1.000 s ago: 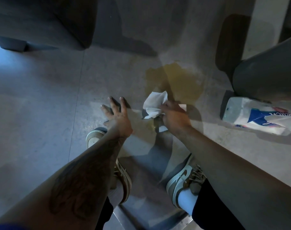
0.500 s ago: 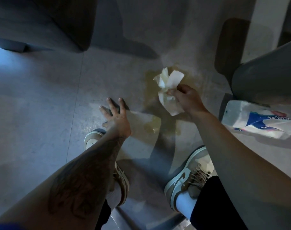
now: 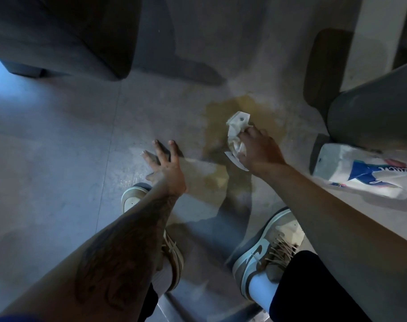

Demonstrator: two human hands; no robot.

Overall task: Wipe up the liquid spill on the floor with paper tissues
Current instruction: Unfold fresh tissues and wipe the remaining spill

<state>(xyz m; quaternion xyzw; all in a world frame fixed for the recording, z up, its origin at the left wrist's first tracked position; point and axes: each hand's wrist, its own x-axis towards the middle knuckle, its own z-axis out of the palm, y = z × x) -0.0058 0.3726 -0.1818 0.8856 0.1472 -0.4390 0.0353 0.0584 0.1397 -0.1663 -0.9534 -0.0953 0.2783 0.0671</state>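
A yellowish-brown liquid spill spreads over the grey floor ahead of me, with a paler wet patch nearer my feet. My right hand presses a crumpled, stained white paper tissue onto the spill's middle. My left hand rests flat on the floor to the left of the spill, fingers spread, holding nothing.
A white and blue tissue pack lies on the floor at the right, beside a grey rounded furniture piece. A dark sofa stands at the upper left. My two sneakers are planted below the spill.
My right hand carried the tissue from near my feet up into the spill, then drew it slightly back toward me. The tissue has become stained. My left hand stayed planted.
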